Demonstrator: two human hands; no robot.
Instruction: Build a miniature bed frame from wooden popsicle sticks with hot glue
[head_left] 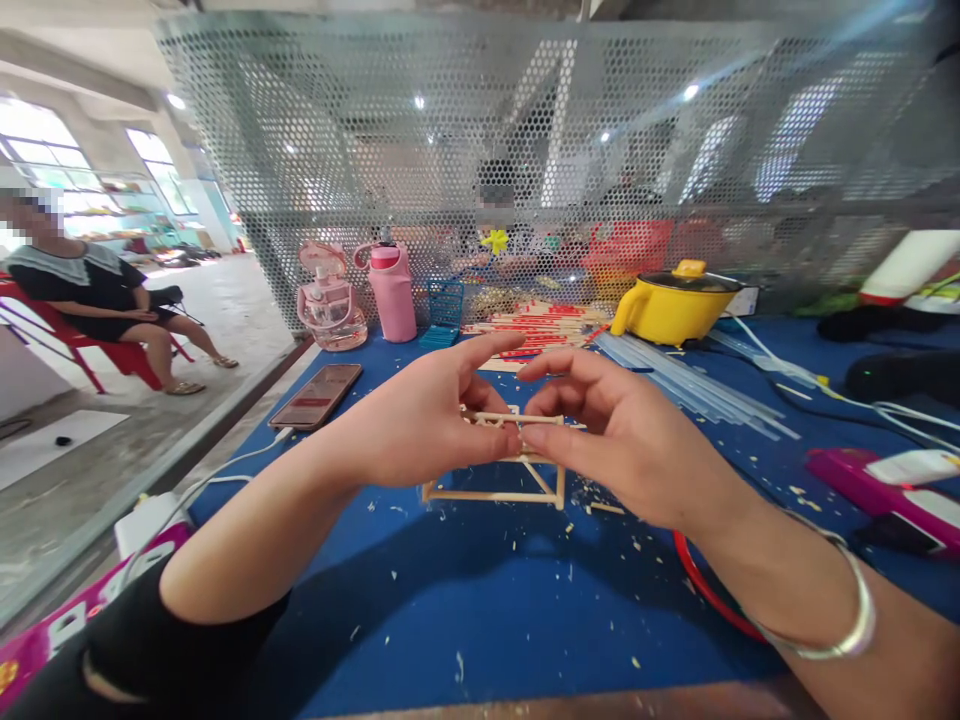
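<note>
A small frame of thin wooden sticks (495, 496) stands on the blue tabletop (450, 600), with a slanting brace on its right side. My left hand (431, 415) is closed on its upper left part, thumb in front and fingers behind. From the right, my right hand (626, 435) pinches the upper part of the same frame, its thumb tip almost meeting the left one. The fingers hide much of the top and back of the frame. A short loose stick (607, 508) lies just right of it among wood crumbs.
Behind the hands lies a heap of red-marked sticks (544, 328). Clear glue sticks (690, 385) and a yellow pot (679, 308) are at right. A phone (316, 395), pink bottle (392, 295) and clear jug (332, 310) stand left, before a perforated metal screen (420, 130). A person sits far left.
</note>
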